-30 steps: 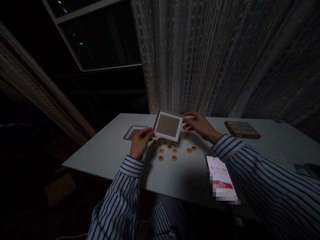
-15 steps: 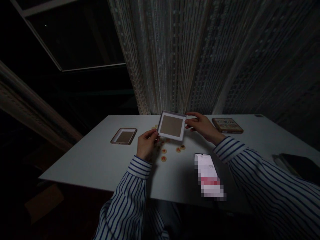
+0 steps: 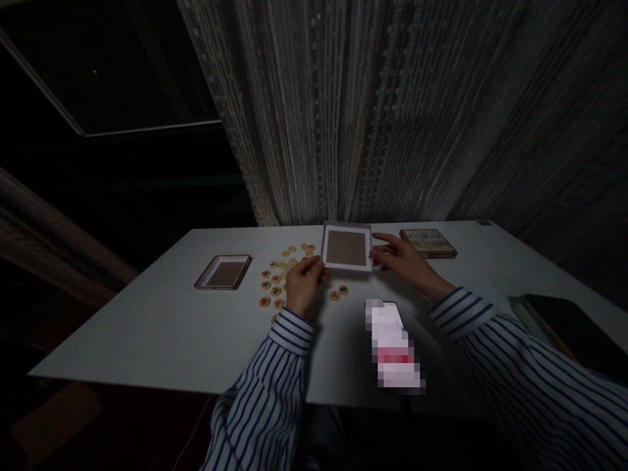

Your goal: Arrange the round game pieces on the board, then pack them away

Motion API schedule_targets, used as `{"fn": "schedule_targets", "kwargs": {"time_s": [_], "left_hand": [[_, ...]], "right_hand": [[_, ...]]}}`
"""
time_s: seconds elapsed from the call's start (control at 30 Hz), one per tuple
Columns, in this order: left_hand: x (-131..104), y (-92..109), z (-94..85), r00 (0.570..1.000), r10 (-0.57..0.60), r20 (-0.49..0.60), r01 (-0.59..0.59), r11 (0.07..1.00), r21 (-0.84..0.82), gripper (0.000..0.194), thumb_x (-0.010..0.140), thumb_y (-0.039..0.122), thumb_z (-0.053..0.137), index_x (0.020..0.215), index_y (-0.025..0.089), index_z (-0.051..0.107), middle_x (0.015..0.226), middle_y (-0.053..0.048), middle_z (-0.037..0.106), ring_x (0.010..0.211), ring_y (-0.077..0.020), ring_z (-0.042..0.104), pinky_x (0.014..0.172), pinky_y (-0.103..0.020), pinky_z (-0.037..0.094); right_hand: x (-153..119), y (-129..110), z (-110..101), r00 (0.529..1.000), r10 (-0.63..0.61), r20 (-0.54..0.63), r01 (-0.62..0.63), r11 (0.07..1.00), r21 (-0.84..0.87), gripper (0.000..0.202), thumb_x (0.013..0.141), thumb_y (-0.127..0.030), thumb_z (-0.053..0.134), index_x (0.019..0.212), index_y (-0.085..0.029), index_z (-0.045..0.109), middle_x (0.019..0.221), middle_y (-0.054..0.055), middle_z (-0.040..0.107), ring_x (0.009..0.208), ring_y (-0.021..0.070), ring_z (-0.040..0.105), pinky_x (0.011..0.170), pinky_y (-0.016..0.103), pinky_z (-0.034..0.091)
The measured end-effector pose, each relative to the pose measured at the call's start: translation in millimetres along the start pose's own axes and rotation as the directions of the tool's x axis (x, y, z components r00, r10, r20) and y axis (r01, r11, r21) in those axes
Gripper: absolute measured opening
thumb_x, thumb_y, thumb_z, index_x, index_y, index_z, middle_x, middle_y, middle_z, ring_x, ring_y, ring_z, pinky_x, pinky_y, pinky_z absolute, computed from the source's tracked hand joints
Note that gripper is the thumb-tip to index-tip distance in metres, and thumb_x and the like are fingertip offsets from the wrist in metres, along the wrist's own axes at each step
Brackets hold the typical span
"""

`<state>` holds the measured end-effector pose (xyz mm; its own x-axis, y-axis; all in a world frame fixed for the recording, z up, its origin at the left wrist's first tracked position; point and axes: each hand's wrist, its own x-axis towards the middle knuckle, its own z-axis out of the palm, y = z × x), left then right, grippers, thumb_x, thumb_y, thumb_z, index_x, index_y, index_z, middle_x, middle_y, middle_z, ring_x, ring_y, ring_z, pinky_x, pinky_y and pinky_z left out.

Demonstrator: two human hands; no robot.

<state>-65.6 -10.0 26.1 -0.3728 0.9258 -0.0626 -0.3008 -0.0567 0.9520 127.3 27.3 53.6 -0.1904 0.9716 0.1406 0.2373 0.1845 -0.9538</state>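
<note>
Between both hands a shallow square box tray point(image 3: 347, 248) is held up off the table, its white-rimmed inside with a brown base facing me. My left hand point(image 3: 305, 286) pinches its lower left corner. On the opposite side, my right hand point(image 3: 400, 261) grips the edge with thumb and fingers. Several round wooden Chinese chess pieces point(image 3: 276, 279) with red or dark characters lie on the table around and behind my left hand, which partly hides them. Two more pieces point(image 3: 338, 292) rest just below the tray.
A similar open box part point(image 3: 224, 271) sits on the white table point(image 3: 161, 333) at left. A closed patterned box point(image 3: 428, 243) lies at back right. A lit phone point(image 3: 393, 347), partly pixelated, is in front of me. A dark flat object point(image 3: 572, 327) is at right. String curtains point(image 3: 333, 111) hang behind.
The tray, in both hands, has moved right relative to the pieces and turned more level. More of the chess pieces show to its left. The camera view has shifted a little.
</note>
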Motion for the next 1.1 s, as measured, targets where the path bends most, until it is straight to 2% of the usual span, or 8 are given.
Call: {"fn": "schedule_targets", "kwargs": {"time_s": [0.13, 0.3, 0.47, 0.57, 0.67, 0.83, 0.97, 1.1], "left_hand": [[-2.6, -6.0, 12.6, 1.0, -0.03, -0.003, 0.03, 0.999, -0.017, 0.017, 0.07, 0.012, 0.063, 0.087, 0.011, 0.066, 0.072, -0.003, 0.065, 0.062, -0.0104, 0.061, 0.064, -0.026, 0.051], [-5.8, -15.4, 27.5, 0.998, -0.068, -0.014, 0.069, 0.998, 0.005, 0.021, 0.071, 0.011, 0.062, 0.092, 0.011, 0.065, 0.078, -0.005, 0.066, 0.062, -0.0095, 0.061, 0.066, -0.027, 0.052], [-4.2, -30.0, 37.9, 0.998, -0.046, 0.038, 0.041, 0.989, 0.14, 0.025, 0.075, 0.016, 0.059, 0.098, 0.01, 0.064, 0.077, -0.006, 0.067, 0.062, -0.0111, 0.061, 0.06, -0.024, 0.05], [-2.4, -39.7, 40.9, 0.997, 0.036, 0.075, -0.055, 0.958, 0.283, 0.027, 0.076, 0.021, 0.058, 0.1, 0.011, 0.065, 0.08, -0.008, 0.068, 0.066, -0.0132, 0.062, 0.062, -0.025, 0.049], [-1.5, -48.4, 42.2, 0.981, 0.142, 0.129, -0.183, 0.897, 0.403, 0.029, 0.078, 0.024, 0.056, 0.103, 0.011, 0.064, 0.092, -0.01, 0.069, 0.078, -0.0164, 0.064, 0.072, -0.029, 0.05], [-1.5, -58.3, 42.6, 0.92, 0.287, 0.267, -0.389, 0.752, 0.533, 0.029, 0.081, 0.023, 0.053, 0.106, 0.012, 0.062, 0.105, -0.012, 0.066, 0.095, -0.0189, 0.061, 0.086, -0.033, 0.047], [-1.9, -61.7, 41.1, 0.866, 0.313, 0.39, -0.494, 0.654, 0.573, 0.03, 0.081, 0.023, 0.053, 0.109, 0.013, 0.06, 0.106, -0.011, 0.065, 0.097, -0.0186, 0.061, 0.087, -0.032, 0.048], [-2.7, -59.6, 37.9, 0.825, 0.294, 0.483, -0.557, 0.568, 0.606, 0.032, 0.082, 0.023, 0.054, 0.112, 0.013, 0.059, 0.109, -0.011, 0.064, 0.099, -0.0188, 0.06, 0.089, -0.032, 0.047]], "right_hand": [[-2.7, 11.6, -7.0, 1.0, -0.007, 0.006, 0.007, 1.0, 0.002, 0.049, 0.077, -0.022, 0.056, 0.124, -0.014, 0.045, 0.097, 0.008, 0.066, 0.071, 0.0115, 0.062, 0.056, 0.02, 0.048], [-4.5, 25.9, -16.1, 0.997, 0.034, -0.067, -0.034, 0.999, 0.013, 0.049, 0.076, -0.022, 0.056, 0.123, -0.015, 0.048, 0.099, 0.009, 0.066, 0.075, 0.0135, 0.062, 0.056, 0.022, 0.05], [-6.1, 33.0, -23.2, 0.987, 0.068, -0.148, -0.075, 0.996, -0.046, 0.044, 0.076, -0.022, 0.056, 0.118, -0.013, 0.053, 0.106, 0.011, 0.065, 0.074, 0.0144, 0.062, 0.055, 0.023, 0.05], [-7.6, 36.7, -25.9, 0.978, 0.083, -0.189, -0.102, 0.99, -0.092, 0.04, 0.075, -0.021, 0.055, 0.114, -0.011, 0.057, 0.101, 0.011, 0.066, 0.062, 0.0124, 0.06, 0.054, 0.024, 0.05], [-9.1, 44.5, -28.0, 0.976, 0.08, -0.202, -0.103, 0.989, -0.105, 0.039, 0.076, -0.022, 0.054, 0.113, -0.01, 0.059, 0.079, 0.007, 0.069, 0.053, 0.0119, 0.057, 0.053, 0.025, 0.049], [-11.6, 62.3, -32.8, 0.966, 0.081, -0.244, -0.108, 0.989, -0.097, 0.041, 0.073, -0.027, 0.056, 0.109, -0.009, 0.061, 0.063, 0.002, 0.065, 0.051, 0.0125, 0.055, 0.05, 0.024, 0.046], [-15.1, 72.5, -38.0, 0.958, 0.124, -0.258, -0.149, 0.985, -0.081, 0.047, 0.072, -0.032, 0.056, 0.112, -0.008, 0.059, 0.058, 0.001, 0.063, 0.048, 0.013, 0.053, 0.044, 0.023, 0.042], [-18.6, 77.7, -40.9, 0.971, 0.066, -0.229, -0.1, 0.985, -0.137, 0.049, 0.072, -0.037, 0.056, 0.112, -0.009, 0.059, 0.056, 0.001, 0.062, 0.049, 0.0132, 0.053, 0.044, 0.024, 0.041]]}}
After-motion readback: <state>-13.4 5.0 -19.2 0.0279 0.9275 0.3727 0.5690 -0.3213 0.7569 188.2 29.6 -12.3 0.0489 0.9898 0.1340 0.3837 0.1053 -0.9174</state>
